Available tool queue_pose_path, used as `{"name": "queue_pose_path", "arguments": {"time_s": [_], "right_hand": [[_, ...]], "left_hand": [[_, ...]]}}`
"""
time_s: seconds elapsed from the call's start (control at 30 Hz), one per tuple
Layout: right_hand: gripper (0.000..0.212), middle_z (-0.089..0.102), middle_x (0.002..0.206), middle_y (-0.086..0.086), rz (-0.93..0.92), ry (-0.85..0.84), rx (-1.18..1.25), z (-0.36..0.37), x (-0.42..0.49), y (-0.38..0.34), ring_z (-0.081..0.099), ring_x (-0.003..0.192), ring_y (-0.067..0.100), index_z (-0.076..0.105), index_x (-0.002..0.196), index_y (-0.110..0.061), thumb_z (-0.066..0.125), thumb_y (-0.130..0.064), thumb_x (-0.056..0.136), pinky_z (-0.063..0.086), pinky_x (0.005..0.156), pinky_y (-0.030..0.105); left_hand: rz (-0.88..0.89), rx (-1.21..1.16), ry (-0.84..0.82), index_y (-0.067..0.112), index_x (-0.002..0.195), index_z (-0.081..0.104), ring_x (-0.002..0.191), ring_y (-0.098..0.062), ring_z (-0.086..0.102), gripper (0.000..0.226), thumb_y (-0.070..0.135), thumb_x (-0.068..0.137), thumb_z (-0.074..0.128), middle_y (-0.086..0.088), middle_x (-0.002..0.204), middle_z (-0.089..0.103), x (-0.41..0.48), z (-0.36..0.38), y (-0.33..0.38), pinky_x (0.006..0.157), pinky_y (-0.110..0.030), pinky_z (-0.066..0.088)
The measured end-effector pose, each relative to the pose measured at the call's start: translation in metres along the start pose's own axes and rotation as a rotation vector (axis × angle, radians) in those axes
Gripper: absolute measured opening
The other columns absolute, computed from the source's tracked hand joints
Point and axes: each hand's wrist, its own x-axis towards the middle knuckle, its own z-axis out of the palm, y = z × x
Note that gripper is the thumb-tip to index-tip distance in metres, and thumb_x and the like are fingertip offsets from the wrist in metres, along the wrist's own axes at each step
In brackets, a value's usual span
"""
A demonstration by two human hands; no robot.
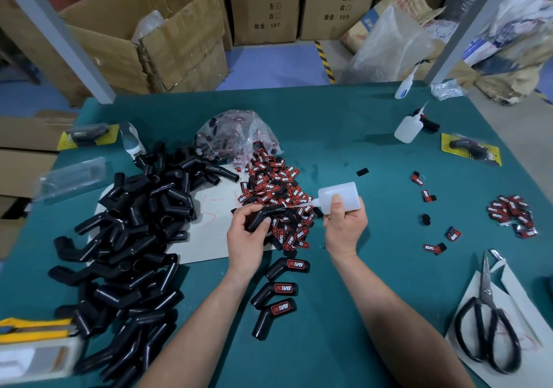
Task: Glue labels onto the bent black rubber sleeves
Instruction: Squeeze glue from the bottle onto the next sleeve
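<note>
- Left of the frame: a heap of unlabelled bent black rubber sleeves [128, 238] lies on the teal counter [359, 148], partly over a pale sheet.
- Centre: the left hand [247, 238] is curled round one bent sleeve [263, 217], thumb near the bend, and holds it above the near edge of the label pile [278, 190].
- Below the hands: three labelled sleeves [281, 289] lie in a column on the counter.
- Right of centre: the right hand [345, 226] wraps a white glue bottle [338, 197], thumb pressed on its side. The nozzle points left at the held sleeve; whether the tip touches it cannot be told.
- Likely risks: too hard a squeeze would flood the sleeve, and glue could run onto the left fingers. A drip would fall into the loose labels beneath and stick them together.
- Lower right: black-handled scissors [487, 322] rest on white paper, well apart from the work.
</note>
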Motion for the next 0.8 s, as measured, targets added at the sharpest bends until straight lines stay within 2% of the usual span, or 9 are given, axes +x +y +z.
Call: {"name": "queue_pose_path", "arguments": {"time_s": [0.07,0.17,0.3,0.43,0.6,0.73,0.8], "right_hand": [[0.032,0.055,0.070,0.010,-0.003,0.005,-0.003,-0.0010,0.0014,-0.0004,0.049,0.060,0.026,0.053,0.081,-0.020,0.063,-0.049,0.075,0.041,0.048,0.030],[0.032,0.055,0.072,0.010,-0.002,0.012,-0.008,-0.0012,0.0030,0.0000,0.050,0.062,0.028,0.053,0.080,-0.020,0.063,-0.049,0.075,0.042,0.053,0.036],[0.032,0.055,0.071,0.011,-0.005,-0.005,-0.023,-0.0008,-0.0002,0.0024,0.051,0.061,0.027,0.053,0.080,-0.020,0.063,-0.049,0.075,0.042,0.051,0.033],[0.031,0.055,0.071,0.012,-0.011,0.001,-0.023,-0.0020,0.0016,0.0008,0.051,0.060,0.029,0.052,0.079,-0.020,0.063,-0.049,0.076,0.042,0.054,0.038],[0.030,0.055,0.069,0.010,-0.008,0.002,-0.017,-0.0018,0.0018,0.0021,0.050,0.058,0.026,0.053,0.080,-0.021,0.064,-0.049,0.075,0.042,0.047,0.029],[0.029,0.056,0.072,0.011,-0.008,0.000,-0.024,-0.0024,0.0027,0.0047,0.051,0.063,0.028,0.054,0.081,-0.022,0.064,-0.049,0.076,0.044,0.057,0.040],[0.029,0.055,0.071,0.010,-0.004,0.018,-0.020,-0.0027,0.0051,0.0049,0.051,0.062,0.028,0.054,0.080,-0.022,0.064,-0.048,0.076,0.044,0.057,0.042]], "left_hand": [[0.003,0.003,-0.002,0.044,0.105,0.069,0.109,-0.013,0.069,0.045,0.002,0.090,0.075,0.008,0.113,0.073,-0.0004,-0.0001,0.0004,0.102,-0.035,0.053],[0.003,0.004,-0.002,0.042,0.106,0.069,0.110,-0.014,0.068,0.044,0.001,0.090,0.074,0.007,0.114,0.072,-0.0003,0.0004,0.0012,0.104,-0.039,0.053],[0.002,0.006,-0.001,0.041,0.105,0.069,0.112,-0.017,0.068,0.045,0.000,0.090,0.074,0.005,0.115,0.072,-0.0007,0.0002,0.0022,0.106,-0.045,0.052],[0.000,-0.001,0.000,0.042,0.105,0.069,0.111,-0.016,0.068,0.046,-0.001,0.090,0.074,0.006,0.114,0.072,-0.0016,0.0003,0.0037,0.106,-0.046,0.052],[-0.010,-0.003,0.002,0.043,0.104,0.069,0.111,-0.014,0.068,0.047,-0.001,0.090,0.074,0.007,0.113,0.072,-0.0021,0.0004,0.0057,0.106,-0.043,0.053],[-0.006,-0.005,0.005,0.044,0.104,0.069,0.111,-0.013,0.068,0.046,0.000,0.091,0.074,0.008,0.113,0.072,-0.0028,0.0003,0.0071,0.105,-0.041,0.053],[-0.003,0.000,0.012,0.046,0.103,0.069,0.111,-0.014,0.068,0.048,0.000,0.090,0.074,0.009,0.113,0.072,-0.0028,0.0006,0.0077,0.105,-0.042,0.052]]}}
